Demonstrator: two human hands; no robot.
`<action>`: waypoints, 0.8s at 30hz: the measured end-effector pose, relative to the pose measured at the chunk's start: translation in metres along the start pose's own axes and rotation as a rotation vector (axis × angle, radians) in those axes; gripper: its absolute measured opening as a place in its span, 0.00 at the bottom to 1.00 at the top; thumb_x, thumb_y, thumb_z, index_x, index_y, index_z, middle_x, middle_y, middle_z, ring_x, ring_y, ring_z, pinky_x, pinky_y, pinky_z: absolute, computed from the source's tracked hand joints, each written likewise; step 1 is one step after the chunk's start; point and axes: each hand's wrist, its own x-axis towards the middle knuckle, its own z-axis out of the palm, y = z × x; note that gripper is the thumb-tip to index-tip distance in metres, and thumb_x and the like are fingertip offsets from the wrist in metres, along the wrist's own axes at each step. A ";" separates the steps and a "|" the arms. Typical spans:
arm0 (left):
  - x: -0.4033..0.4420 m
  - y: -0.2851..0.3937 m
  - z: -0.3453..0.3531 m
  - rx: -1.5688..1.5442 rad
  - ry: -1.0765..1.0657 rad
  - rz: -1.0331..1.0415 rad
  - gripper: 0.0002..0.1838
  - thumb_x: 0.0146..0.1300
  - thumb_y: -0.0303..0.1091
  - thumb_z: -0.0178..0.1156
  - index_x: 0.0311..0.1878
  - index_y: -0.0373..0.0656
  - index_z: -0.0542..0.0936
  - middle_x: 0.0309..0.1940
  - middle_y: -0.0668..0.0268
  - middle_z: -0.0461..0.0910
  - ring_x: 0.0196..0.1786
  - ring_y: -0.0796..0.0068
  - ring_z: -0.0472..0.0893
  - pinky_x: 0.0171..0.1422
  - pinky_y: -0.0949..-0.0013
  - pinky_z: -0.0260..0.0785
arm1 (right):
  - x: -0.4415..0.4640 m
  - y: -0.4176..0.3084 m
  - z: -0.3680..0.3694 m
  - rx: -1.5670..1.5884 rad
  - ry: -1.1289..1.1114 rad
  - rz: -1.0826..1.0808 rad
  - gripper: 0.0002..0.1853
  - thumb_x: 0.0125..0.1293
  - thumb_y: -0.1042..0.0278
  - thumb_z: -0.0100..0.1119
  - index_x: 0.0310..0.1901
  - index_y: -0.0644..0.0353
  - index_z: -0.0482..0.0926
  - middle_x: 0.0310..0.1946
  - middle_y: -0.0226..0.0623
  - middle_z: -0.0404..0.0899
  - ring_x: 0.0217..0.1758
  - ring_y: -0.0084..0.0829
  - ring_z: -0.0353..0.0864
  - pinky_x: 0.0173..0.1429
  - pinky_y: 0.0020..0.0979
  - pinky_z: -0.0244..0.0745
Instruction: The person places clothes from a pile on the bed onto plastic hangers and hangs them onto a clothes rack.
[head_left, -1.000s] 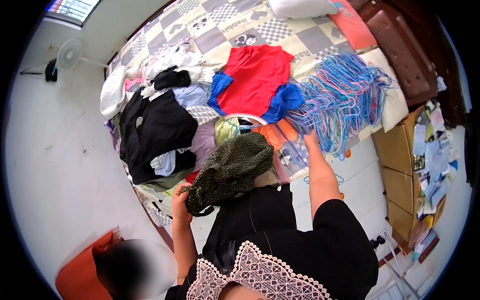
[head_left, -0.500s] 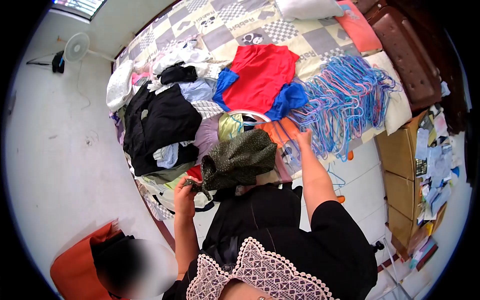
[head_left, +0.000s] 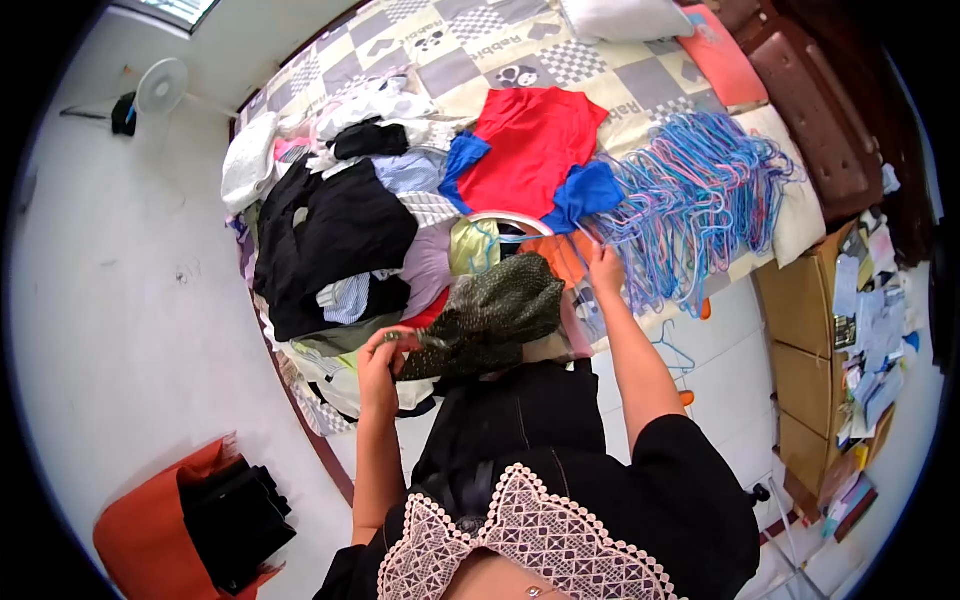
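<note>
The left hand [head_left: 380,368] is clamped on the gathered edge of a dark green garment [head_left: 505,310], soft cloth scattered with fine pale specks, which sags in loose, rounded folds at the near side of the bed [head_left: 560,22], in front of the person's black clothing. The right hand [head_left: 606,270] has its fingers closed on a slim plastic hanger [head_left: 588,234], beside a smooth orange cloth [head_left: 556,256]. Just beyond lies a flat red garment [head_left: 535,150] with 2 crumpled blue sleeves and a white curved band. To its right, a dense heap of thin, glossy hangers [head_left: 700,190] in blue, pink and purple tangles into hooks and triangles. To the left, matte black clothing [head_left: 335,225] drapes over a rumpled pile, near ribbed striped cloth [head_left: 345,298] and a pale lilac fabric [head_left: 428,262]. The bedding is printed with checks, hearts and pandas.
</note>
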 end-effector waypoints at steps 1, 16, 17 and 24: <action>0.003 0.004 -0.003 -0.018 0.036 0.027 0.13 0.58 0.28 0.47 0.38 0.35 0.81 0.18 0.70 0.73 0.17 0.87 0.59 0.23 0.80 0.46 | -0.001 -0.009 -0.017 -0.054 -0.038 -0.033 0.21 0.66 0.48 0.46 0.44 0.56 0.79 0.30 0.50 0.80 0.34 0.53 0.79 0.39 0.50 0.71; 0.059 0.040 -0.027 -0.054 -0.171 0.132 0.19 0.69 0.41 0.44 0.47 0.38 0.80 0.36 0.63 0.81 0.23 0.83 0.71 0.31 0.79 0.63 | -0.135 -0.162 -0.238 0.616 -0.579 -0.411 0.11 0.66 0.68 0.53 0.44 0.64 0.81 0.16 0.19 0.65 0.20 0.11 0.55 0.22 0.20 0.50; 0.059 0.041 -0.023 0.006 -0.198 0.268 0.17 0.68 0.37 0.45 0.46 0.37 0.80 0.36 0.64 0.81 0.30 0.80 0.74 0.36 0.77 0.66 | -0.148 -0.174 -0.230 0.594 -0.576 -0.424 0.12 0.66 0.68 0.53 0.44 0.65 0.81 0.16 0.19 0.65 0.20 0.11 0.55 0.22 0.21 0.50; 0.044 0.064 -0.015 0.312 -0.121 0.810 0.10 0.61 0.25 0.56 0.45 0.41 0.80 0.36 0.62 0.77 0.38 0.67 0.78 0.42 0.71 0.68 | -0.189 -0.253 -0.200 1.040 -0.221 -0.191 0.14 0.68 0.66 0.51 0.47 0.67 0.79 0.14 0.17 0.59 0.17 0.10 0.53 0.20 0.19 0.45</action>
